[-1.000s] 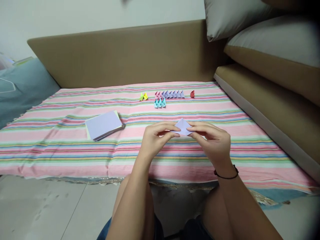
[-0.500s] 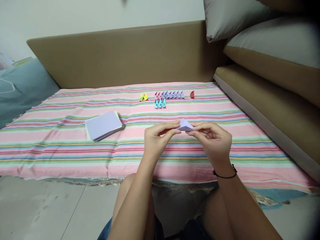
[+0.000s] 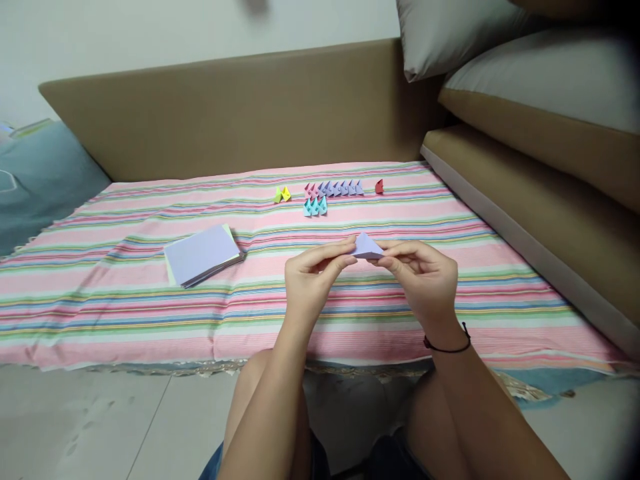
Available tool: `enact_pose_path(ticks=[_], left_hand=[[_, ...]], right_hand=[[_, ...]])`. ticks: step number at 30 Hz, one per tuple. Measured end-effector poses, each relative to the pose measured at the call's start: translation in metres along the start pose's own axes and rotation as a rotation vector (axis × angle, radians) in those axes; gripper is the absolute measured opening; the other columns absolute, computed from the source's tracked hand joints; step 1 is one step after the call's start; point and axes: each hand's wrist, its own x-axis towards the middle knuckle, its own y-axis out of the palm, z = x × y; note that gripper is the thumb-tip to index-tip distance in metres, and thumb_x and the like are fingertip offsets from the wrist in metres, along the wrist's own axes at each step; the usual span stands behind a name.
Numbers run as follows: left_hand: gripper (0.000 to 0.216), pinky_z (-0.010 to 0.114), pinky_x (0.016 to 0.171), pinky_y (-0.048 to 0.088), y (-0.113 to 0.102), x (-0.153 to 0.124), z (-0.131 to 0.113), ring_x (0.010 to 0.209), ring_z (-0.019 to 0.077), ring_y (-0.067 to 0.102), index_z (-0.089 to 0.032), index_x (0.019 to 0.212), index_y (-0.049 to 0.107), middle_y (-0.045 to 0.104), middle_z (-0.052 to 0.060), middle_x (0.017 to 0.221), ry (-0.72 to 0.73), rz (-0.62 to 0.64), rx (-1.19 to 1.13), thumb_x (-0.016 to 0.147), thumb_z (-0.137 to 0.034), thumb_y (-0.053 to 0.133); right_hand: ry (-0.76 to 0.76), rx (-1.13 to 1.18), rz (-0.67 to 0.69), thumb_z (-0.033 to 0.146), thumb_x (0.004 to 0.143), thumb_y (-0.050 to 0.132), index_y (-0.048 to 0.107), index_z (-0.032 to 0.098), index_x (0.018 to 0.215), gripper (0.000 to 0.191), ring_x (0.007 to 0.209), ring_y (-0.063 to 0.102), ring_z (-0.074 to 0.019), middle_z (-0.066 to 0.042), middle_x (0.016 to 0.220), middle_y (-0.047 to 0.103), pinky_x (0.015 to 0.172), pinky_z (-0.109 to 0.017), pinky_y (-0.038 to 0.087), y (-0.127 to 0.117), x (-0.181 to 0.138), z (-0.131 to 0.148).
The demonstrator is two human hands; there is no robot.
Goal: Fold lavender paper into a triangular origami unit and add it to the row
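A small lavender sheet of paper folded into a triangle point(image 3: 367, 247) is held up between both hands, its peak pointing away from me. My left hand point(image 3: 320, 263) pinches its left corner between thumb and fingers. On the other side my right hand point(image 3: 420, 270), with a dark cord at the wrist, pinches the right corner. Beyond the hands lies a row of pink and lavender folded paper pieces point(image 3: 337, 189). Several turquoise pieces point(image 3: 315, 207) sit just in front of that row. Yellow and green pieces point(image 3: 283, 195) lie to its left, and a red piece point(image 3: 379, 187) to its right.
A stack of paper sheets point(image 3: 203, 253), lavender on top, lies left of my hands on the striped cloth point(image 3: 125, 313). A brown backrest point(image 3: 240, 113) closes off the far side. Cushions point(image 3: 540, 187) are piled along the right, and a blue-grey pillow point(image 3: 45, 177) is at far left.
The folded triangle has tipped slightly, so its front face shows as one flat surface. Both hands keep their pinch on it. The whole view has shifted a little.
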Motion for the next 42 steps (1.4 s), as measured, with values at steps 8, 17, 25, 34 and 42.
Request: enact_pose_path(ticks=[8, 17, 25, 34, 42], left_hand=[[0.018, 0.035, 0.087, 0.056, 0.009, -0.003, 0.001, 0.093, 0.022, 0.068, -0.022, 0.088, 0.074, 0.074, 0.004, 0.095, -0.082, -0.082, -0.061, 0.07, -0.021, 0.074], [0.017, 0.031, 0.078, 0.059, 0.013, -0.004, 0.008, 0.087, 0.0203, 0.07, -0.02, 0.086, 0.075, 0.075, 0.004, 0.09, -0.223, -0.156, -0.218, 0.068, -0.022, 0.076], [0.019, 0.033, 0.078, 0.059, 0.017, -0.007, 0.007, 0.086, 0.021, 0.07, -0.019, 0.086, 0.075, 0.075, 0.005, 0.09, -0.268, -0.165, -0.193, 0.068, -0.023, 0.076], [0.014, 0.032, 0.081, 0.057, 0.005, -0.004, 0.01, 0.087, 0.0206, 0.069, -0.02, 0.086, 0.075, 0.075, 0.004, 0.09, -0.205, 0.032, 0.079, 0.073, -0.022, 0.07], [0.014, 0.033, 0.081, 0.055, -0.002, -0.002, 0.015, 0.086, 0.0208, 0.069, -0.022, 0.087, 0.075, 0.074, 0.004, 0.09, -0.138, 0.156, 0.194, 0.076, -0.022, 0.066]], right_hand=[[0.166, 0.111, -0.063, 0.03, 0.071, 0.075, 0.061, 0.018, 0.073, 0.019, 0.064, 0.072, -0.0189, -0.001, 0.068, 0.071, 0.066, -0.034, 0.062, 0.005, 0.003, 0.001], [0.193, 0.147, -0.092, 0.027, 0.07, 0.076, 0.055, 0.018, 0.067, 0.023, 0.062, 0.072, -0.0189, -0.003, 0.073, 0.072, 0.065, -0.033, 0.063, 0.009, 0.002, -0.002], [0.194, 0.1, -0.108, 0.026, 0.071, 0.074, 0.053, 0.019, 0.067, 0.023, 0.06, 0.071, -0.017, 0.0, 0.065, 0.069, 0.066, -0.032, 0.062, 0.009, 0.001, -0.005], [0.334, 0.033, 0.083, 0.032, 0.07, 0.072, 0.066, 0.018, 0.086, 0.021, 0.074, 0.066, -0.0146, -0.001, 0.076, 0.069, 0.069, -0.027, 0.054, 0.0, 0.009, -0.015], [0.418, 0.004, 0.17, 0.038, 0.072, 0.069, 0.07, 0.017, 0.081, 0.023, 0.066, 0.061, -0.0143, -0.003, 0.074, 0.069, 0.057, -0.026, 0.049, -0.002, 0.01, -0.016]])
